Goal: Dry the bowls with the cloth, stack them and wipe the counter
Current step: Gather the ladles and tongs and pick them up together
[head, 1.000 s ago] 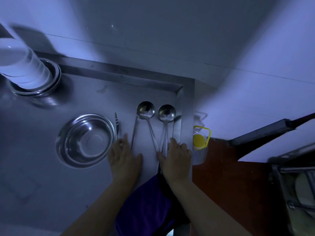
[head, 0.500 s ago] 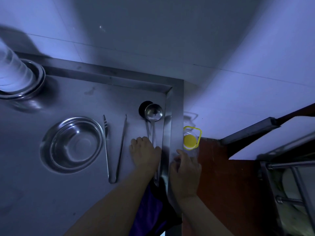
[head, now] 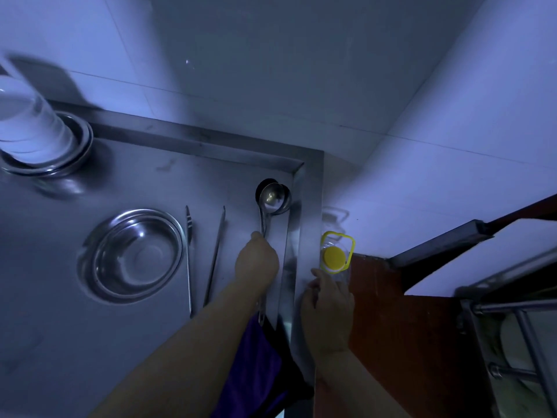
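Note:
A steel bowl sits upright on the steel counter, left of centre. At the far left, a tilted stack of white bowls rests in nested steel bowls. A purple cloth hangs at the counter's near edge, under my forearms. Two ladles lie overlapped in the right corner. My left hand is curled over their handles. My right hand rests on the counter's raised right rim with its fingers loose and holds nothing.
Steel tongs lie between the bowl and the ladles. A clear bottle with a yellow cap stands just past the rim, by my right hand. A reddish-brown surface and a metal rack are at the right. Tiled wall behind.
The two ladles went from side by side to overlapped in the right corner. My left hand shifted right off the tongs onto the ladle handles and curled. My right hand moved onto the rim.

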{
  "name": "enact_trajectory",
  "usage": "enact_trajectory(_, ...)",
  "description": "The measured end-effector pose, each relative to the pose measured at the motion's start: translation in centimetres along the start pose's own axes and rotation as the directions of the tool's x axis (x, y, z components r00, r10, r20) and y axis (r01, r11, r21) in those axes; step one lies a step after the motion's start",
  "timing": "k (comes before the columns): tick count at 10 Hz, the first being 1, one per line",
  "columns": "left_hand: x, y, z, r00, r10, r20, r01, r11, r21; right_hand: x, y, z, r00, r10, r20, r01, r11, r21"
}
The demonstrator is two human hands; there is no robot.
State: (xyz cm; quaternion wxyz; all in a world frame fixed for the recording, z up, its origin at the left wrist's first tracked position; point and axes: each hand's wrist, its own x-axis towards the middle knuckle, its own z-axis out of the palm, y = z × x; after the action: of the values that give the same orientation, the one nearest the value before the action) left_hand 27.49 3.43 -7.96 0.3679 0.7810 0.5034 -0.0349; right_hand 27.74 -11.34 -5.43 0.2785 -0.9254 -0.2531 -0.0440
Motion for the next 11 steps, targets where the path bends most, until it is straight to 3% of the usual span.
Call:
enact_trajectory(1, -0.5, -0.7, -1.4, 1.000, -0.020, 0.013, 0.020, 1.000, -0.018, 0.1, -0.8, -0.3, 1.000, -0.026, -0.001, 0.027, 0.999, 0.022)
enact_trajectory(3, -3.4, -7.0, -4.6, 0.992, -0.009, -0.130, 0.008, 1.000, -0.011, -0.5, -1.3, -0.1, 0.991, -0.117, 0.061, 0.111, 0.989, 0.095)
enact_trajectory(4, -4.1, -10.2, -6.0, 0.969, -0.080, -0.234, 0.068, 0.996, -0.057, -1.8, -1.8, 0.3, 0.974, -0.201, 0.107, 0.190, 0.976, 0.104)
enact_trajectory(6, -3.7, -12.7, -6.8, 0.948, -0.221, -0.230, 0.193, 0.971, -0.139, -7.1, -3.4, 2.2, 0.883, -0.418, 0.215, 0.399, 0.908, 0.126)
enact_trajectory(7, -3.4, -13.3, -6.8, 0.964, -0.178, -0.199, 0.157, 0.980, -0.118, -10.7, -4.3, 2.8, 0.826, -0.371, 0.425, 0.410, 0.912, 0.000)
enact_trajectory(8, -3.1, -13.9, -6.8, 0.972, -0.150, -0.182, 0.134, 0.986, -0.097, -13.2, -5.3, 3.7, 0.815, -0.137, 0.563, 0.303, 0.929, -0.213)
enact_trajectory(9, -3.1, -14.6, -7.0, 0.975, -0.118, -0.187, 0.103, 0.991, -0.087, -14.1, -6.0, 4.8, 0.824, -0.041, 0.565, 0.279, 0.898, -0.342)
enact_trajectory(11, -3.3, -17.5, -9.4, 0.985, -0.015, -0.173, -0.007, 0.992, -0.124, -11.7, -8.1, 7.5, 0.824, 0.092, 0.558, 0.146, 0.919, -0.367)
